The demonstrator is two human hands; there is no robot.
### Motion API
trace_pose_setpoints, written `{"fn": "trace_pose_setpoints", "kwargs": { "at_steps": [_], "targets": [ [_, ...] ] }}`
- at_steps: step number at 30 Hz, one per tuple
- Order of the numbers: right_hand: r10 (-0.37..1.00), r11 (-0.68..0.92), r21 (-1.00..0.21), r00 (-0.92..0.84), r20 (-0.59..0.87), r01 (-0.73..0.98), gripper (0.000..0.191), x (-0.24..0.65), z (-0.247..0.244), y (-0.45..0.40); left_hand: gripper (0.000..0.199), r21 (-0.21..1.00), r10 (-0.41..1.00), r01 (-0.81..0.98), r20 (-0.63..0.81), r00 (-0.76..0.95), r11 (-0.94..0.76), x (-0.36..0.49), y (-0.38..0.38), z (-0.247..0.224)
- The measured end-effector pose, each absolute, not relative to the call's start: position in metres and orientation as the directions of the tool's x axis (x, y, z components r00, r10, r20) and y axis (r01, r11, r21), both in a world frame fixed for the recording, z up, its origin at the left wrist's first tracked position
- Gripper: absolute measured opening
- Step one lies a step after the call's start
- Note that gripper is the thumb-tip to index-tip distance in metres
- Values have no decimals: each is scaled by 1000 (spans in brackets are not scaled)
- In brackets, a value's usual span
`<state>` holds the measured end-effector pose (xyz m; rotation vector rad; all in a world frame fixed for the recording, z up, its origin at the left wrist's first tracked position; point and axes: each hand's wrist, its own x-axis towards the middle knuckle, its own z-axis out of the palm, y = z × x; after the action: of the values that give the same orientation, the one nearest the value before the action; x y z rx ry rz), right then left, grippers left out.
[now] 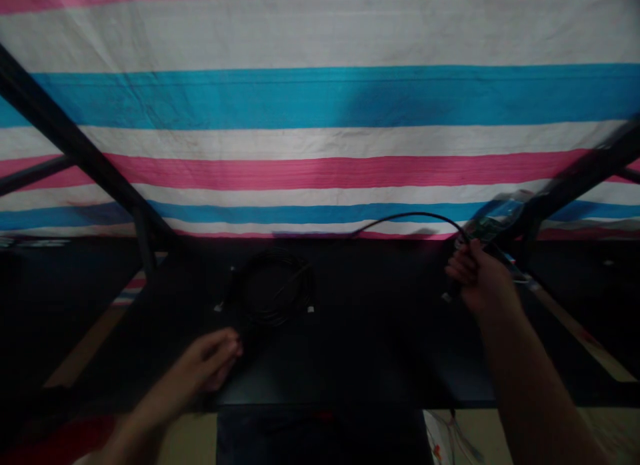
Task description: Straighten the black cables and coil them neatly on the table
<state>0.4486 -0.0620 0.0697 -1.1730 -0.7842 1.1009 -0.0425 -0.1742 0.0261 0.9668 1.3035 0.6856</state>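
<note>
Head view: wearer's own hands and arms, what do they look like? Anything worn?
Left hand and right hand are both gloveless. No sleeve reaches either wrist, and no watch or band shows. Too dim and blurred to rule out rings.

Around the cable coil (270,316)
It lies on the table (370,358): sheet (320,98) behind, plastic bag (503,214) well right, frame bars (75,145) either side.

A person's left hand (215,358) hovered low with fingers curled, while the right hand (480,275), fingers closed, reached farther forward, forearm extended.
</note>
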Motion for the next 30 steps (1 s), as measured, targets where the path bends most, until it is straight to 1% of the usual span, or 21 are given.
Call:
{"fn": "trace_pose_setpoints", "kwargs": {
  "at_steps": [2, 3, 4, 6, 8, 10, 12, 15, 17, 19, 21, 23, 25, 27, 28, 29, 30],
  "targets": [
    [953, -124, -888, 195, -230, -442, 44, 414, 51, -73, 43, 905, 919, -159, -393, 40, 394, -1, -173, 19],
    [946, -187, -835, 133, -294, -517, 39, 395, 43, -80, 40, 905, 934, -250, -358, -9, 344, 22, -171, 16],
    [937, -226, -779, 87, -337, -586, 35, 377, 35, -89, 37, 905, 944, -302, -327, -39, 301, 43, -169, 14],
    [916, -276, -643, 6, -400, -715, 31, 346, 22, -107, 34, 929, 961, -286, -267, -75, 236, 79, -165, 9],
    [904, -232, -526, 19, -428, -818, 33, 321, 14, -125, 33, 969, 978, -201, -170, -119, 144, 105, -164, 4],
    [881, -208, -436, 26, -472, -876, 35, 300, 10, -142, 32, 985, 984, -151, -106, -142, 84, 121, -166, 0],
    [853, -227, -386, 9, -522, -894, 36, 282, 8, -157, 31, 981, 984, -181, -98, -151, 70, 130, -172, -3],
    [833, -255, -334, -31, -552, -907, 34, 258, 5, -173, 26, 951, 967, -302, -134, -218, 64, 134, -181, -3],
    [850, -270, -337, -59, -523, -902, 30, 245, 2, -181, 24, 920, 942, -389, -167, -292, 43, 133, -183, 2],
    [877, -318, -367, -124, -465, -874, 25, 234, -1, -191, 23, 890, 900, -456, -194, -390, -6, 129, -181, 12],
    [877, -427, -395, -267, -399, -813, 21, 223, -4, -203, 25, 859, 854, -509, -221, -471, -58, 122, -177, 26],
    [830, -551, -412, -426, -360, -725, 24, 212, -9, -216, 28, 823, 835, -565, -269, -480, -60, 112, -173, 41],
    [755, -655, -428, -556, -346, -623, 38, 204, -15, -227, 35, 792, 854, -610, -333, -400, 23, 98, -169, 54],
    [706, -700, -478, -611, -357, -530, 56, 202, -20, -231, 42, 794, 884, -586, -381, -271, 162, 78, -168, 64],
    [715, -688, -530, -588, -379, -495, 58, 204, -22, -229, 45, 809, 897, -540, -393, -202, 232, 64, -170, 69],
    [749, -650, -606, -521, -409, -459, 57, 208, -24, -226, 48, 829, 907, -475, -399, -134, 295, 49, -174, 73],
    [805, -583, -697, -410, -428, -418, 53, 213, -25, -221, 49, 852, 910, -390, -408, -78, 349, 33, -180, 77]
  ]
}}
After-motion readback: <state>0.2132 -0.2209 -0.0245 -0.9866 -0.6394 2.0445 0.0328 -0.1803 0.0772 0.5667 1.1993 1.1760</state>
